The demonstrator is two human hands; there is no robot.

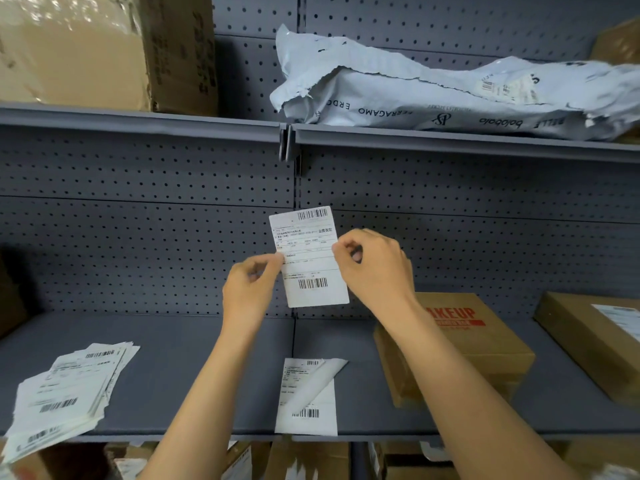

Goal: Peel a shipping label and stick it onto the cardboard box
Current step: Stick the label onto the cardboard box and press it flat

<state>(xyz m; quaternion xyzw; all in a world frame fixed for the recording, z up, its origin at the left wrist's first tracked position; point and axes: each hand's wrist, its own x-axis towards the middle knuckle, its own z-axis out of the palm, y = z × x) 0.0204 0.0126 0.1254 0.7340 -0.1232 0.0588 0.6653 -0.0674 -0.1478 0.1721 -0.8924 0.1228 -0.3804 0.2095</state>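
Note:
A white shipping label [310, 268] with two barcodes is held upright in the air before the pegboard wall. My left hand [250, 286] pinches its left edge, and my right hand [375, 265] pinches its right edge. Below my right forearm, a brown cardboard box [485, 355] with red "MAKEUP" print rests on the grey shelf [194, 386]. Its front left part is hidden by my arm. Another label sheet [308, 398], its top corner curled over, lies flat on the shelf under my hands.
A loose stack of label sheets [65, 393] lies at the shelf's left front. A second brown box [595, 344] with a label stands at the far right. On the upper shelf sit a large carton [104, 50] and grey mailer bags [450, 95]. More boxes fill the shelf below.

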